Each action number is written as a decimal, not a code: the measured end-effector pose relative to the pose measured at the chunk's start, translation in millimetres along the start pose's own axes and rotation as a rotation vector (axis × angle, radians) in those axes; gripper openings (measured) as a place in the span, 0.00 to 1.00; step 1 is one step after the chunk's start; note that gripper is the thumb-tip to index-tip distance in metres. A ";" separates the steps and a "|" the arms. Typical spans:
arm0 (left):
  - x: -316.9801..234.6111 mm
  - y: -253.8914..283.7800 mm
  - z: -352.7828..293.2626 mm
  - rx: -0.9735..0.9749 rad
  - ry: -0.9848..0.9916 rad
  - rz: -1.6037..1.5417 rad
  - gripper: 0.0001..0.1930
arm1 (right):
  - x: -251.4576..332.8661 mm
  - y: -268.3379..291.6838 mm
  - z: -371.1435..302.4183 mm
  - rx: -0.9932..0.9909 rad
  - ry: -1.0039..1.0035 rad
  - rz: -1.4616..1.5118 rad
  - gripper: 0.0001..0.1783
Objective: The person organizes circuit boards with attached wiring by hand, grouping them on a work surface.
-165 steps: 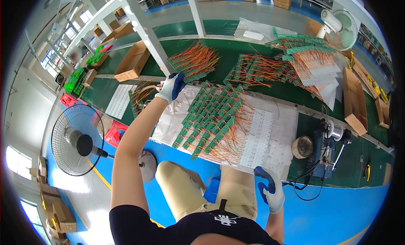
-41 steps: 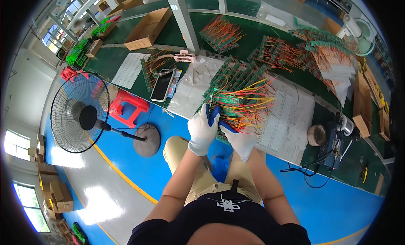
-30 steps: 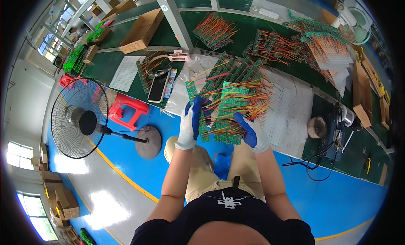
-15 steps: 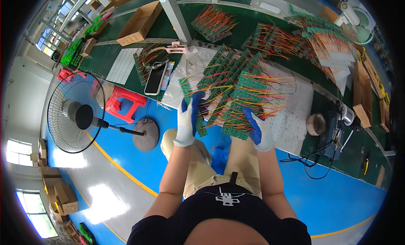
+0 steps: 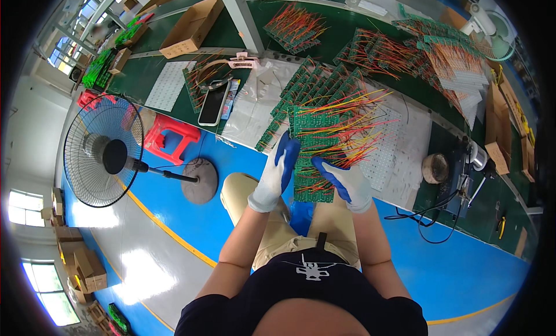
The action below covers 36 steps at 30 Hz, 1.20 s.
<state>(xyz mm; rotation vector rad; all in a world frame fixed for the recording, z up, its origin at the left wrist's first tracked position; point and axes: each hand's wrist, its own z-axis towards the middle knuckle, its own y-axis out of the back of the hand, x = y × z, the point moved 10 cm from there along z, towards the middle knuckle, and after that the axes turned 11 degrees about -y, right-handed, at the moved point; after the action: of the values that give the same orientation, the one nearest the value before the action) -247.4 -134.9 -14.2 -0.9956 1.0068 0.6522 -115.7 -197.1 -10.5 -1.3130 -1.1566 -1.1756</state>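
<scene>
Over the table's near edge and my lap, a green circuit board panel [image 5: 307,127] with red and yellow wires hangs between my gloved hands. My left hand [image 5: 273,175] grips its left edge, fingers closed. My right hand [image 5: 348,185] is closed on its right side among the wires, thumb on the board's face. Whether one panel or several lie stacked in my grip, I cannot tell. Behind it, more wired board panels [image 5: 324,81] lie in overlapping rows on the table. A white perforated sheet [image 5: 389,136] lies to the right under the wire ends.
More wired boards [image 5: 295,28] and a stack of boards and white sheets [image 5: 454,64] sit farther back. On the left are a phone [image 5: 213,106], a pink-ended headband [image 5: 242,61] and a standing fan [image 5: 114,156]. A round block [image 5: 434,169] and cables stand right.
My left hand has moved right and slightly down, from a separate board piece to the left edge of the panel. The panel has swung left and straightened. My right hand has shifted slightly left.
</scene>
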 end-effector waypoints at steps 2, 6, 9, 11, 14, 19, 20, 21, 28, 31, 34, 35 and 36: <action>-13.1 -19.7 3.2 0.007 -0.022 0.067 0.21 | -6.0 1.6 0.9 0.023 -0.095 0.159 0.17; -17.4 -17.7 7.8 -0.011 -0.042 0.180 0.21 | 4.3 -13.8 6.1 0.088 -0.233 0.450 0.17; -19.4 -14.7 10.2 -0.008 -0.096 0.320 0.19 | -21.9 -7.9 5.0 0.040 -0.448 -0.054 0.17; -21.0 -12.7 9.9 -0.019 -0.139 0.401 0.18 | -18.9 -10.6 5.2 0.019 -0.383 0.009 0.18; -33.8 -14.4 12.0 -0.037 -0.265 0.578 0.16 | -27.9 -7.2 10.3 -0.023 -0.262 -0.204 0.19; -35.5 -8.1 9.0 -0.051 -0.302 0.688 0.17 | -28.9 -13.9 15.6 -0.067 -0.266 -0.360 0.21; -32.9 -7.1 9.9 -0.048 -0.306 0.688 0.17 | -19.5 -13.3 14.7 -0.084 -0.237 -0.344 0.21; -27.1 -6.3 11.2 -0.052 -0.272 0.571 0.18 | -12.6 -11.8 13.1 -0.103 -0.211 -0.326 0.22; 6.5 -1.5 21.9 -0.094 0.133 0.098 0.18 | 7.5 20.3 -9.4 -0.107 0.158 0.229 0.24; -1.9 -29.9 62.4 -0.017 0.164 0.054 0.20 | 18.1 48.3 -52.1 -0.370 0.500 -0.493 0.23; -9.6 -93.8 131.6 0.211 0.134 0.062 0.20 | -15.2 76.7 -63.5 -0.347 0.210 0.157 0.27; -6.8 -120.0 156.8 0.300 0.117 0.060 0.20 | -32.7 79.9 -64.3 -0.349 0.013 0.570 0.28; -9.0 -143.7 183.0 0.445 -0.018 0.275 0.20 | -33.0 67.5 -64.7 -0.278 -0.090 1.152 0.28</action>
<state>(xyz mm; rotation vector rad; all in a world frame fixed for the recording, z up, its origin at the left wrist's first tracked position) -62.6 -30.2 81.2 -0.4645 1.2192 0.6229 -54.4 -266.7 -45.6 -1.8518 -0.1378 -0.4049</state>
